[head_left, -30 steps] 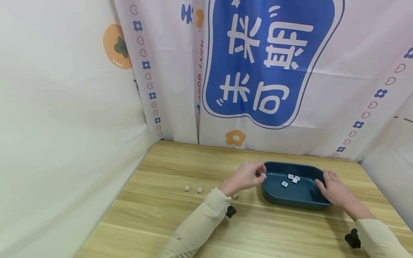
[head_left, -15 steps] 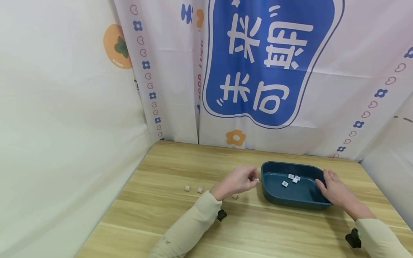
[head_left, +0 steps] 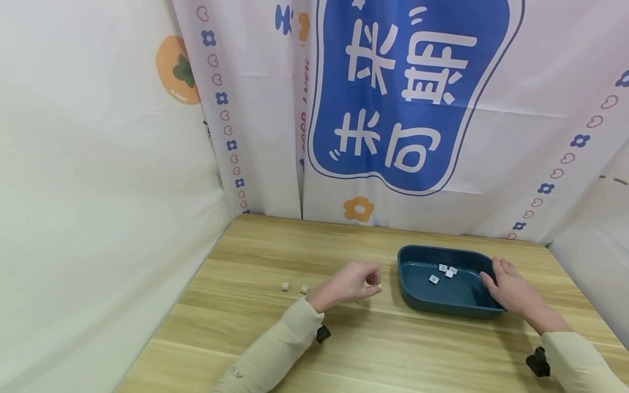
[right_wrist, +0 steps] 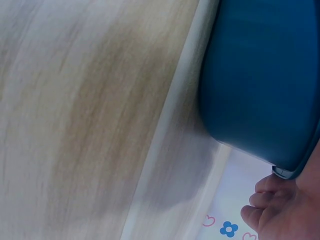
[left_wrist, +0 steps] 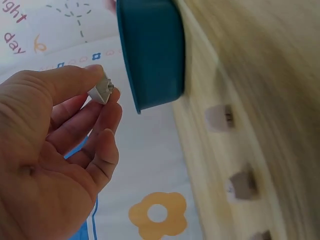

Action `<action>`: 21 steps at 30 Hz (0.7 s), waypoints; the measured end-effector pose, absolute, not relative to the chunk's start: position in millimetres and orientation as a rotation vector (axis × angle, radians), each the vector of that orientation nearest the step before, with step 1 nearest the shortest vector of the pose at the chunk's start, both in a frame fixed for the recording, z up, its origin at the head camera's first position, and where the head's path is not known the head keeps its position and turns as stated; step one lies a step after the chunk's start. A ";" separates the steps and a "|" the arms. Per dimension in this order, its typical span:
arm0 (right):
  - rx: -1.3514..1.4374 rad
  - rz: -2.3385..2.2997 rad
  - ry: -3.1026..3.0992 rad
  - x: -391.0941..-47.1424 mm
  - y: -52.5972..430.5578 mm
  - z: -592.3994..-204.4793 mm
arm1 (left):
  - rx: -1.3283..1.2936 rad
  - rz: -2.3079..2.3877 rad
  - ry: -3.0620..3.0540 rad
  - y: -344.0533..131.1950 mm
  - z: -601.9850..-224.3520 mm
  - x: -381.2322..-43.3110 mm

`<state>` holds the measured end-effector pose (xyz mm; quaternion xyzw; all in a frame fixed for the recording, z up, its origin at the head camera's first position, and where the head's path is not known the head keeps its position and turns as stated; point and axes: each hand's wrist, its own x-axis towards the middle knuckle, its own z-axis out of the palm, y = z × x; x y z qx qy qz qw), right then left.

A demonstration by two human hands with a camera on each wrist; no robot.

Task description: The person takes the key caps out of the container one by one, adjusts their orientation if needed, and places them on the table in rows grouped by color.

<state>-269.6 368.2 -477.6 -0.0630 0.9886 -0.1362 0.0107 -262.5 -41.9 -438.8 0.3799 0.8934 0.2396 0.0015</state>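
Between thumb and fingertips, my left hand point(head_left: 348, 283) pinches a small white keycap point(left_wrist: 101, 92), its hollow underside and stem showing in the left wrist view. The hand is over the table, left of a dark teal tray point(head_left: 444, 311). At the tray's right end, my right hand point(head_left: 516, 292) holds the rim, thumb over the inner side and fingers outside. Several white keycaps point(head_left: 434, 279) lie inside the tray. On the table left of my left hand sit a keycap point(head_left: 285, 286) and another keycap point(head_left: 304, 289); the hand and forearm partly hide others.
The wooden table point(head_left: 236, 327) meets a printed curtain point(head_left: 275, 185) at its back edge. A white cloth point(head_left: 108, 191) hangs along the left side. Black wrist mounts sit below both sleeves.
My left hand has drawn back from the tray's left rim, moving left and nearer with the keycap still pinched. The right hand and tray have stayed in place.
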 end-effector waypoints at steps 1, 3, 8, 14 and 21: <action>-0.194 -0.427 3.083 -269.7 368.2 -477.5 | 1.205 0.739 2.805 -43.6 -439.9 -262.2; -0.190 -0.427 3.082 -269.8 368.2 -477.5 | 1.217 0.707 2.805 -47.4 -441.9 -261.0; -0.190 -0.415 3.088 -270.0 367.4 -477.1 | 1.222 0.645 2.788 -58.3 -448.3 -255.4; -0.187 -0.428 3.080 -269.6 367.2 -476.8 | 1.208 0.563 2.763 -68.8 -458.6 -248.2; -0.163 -0.430 3.077 -268.1 365.9 -475.1 | 1.268 0.485 2.772 -73.7 -471.9 -246.5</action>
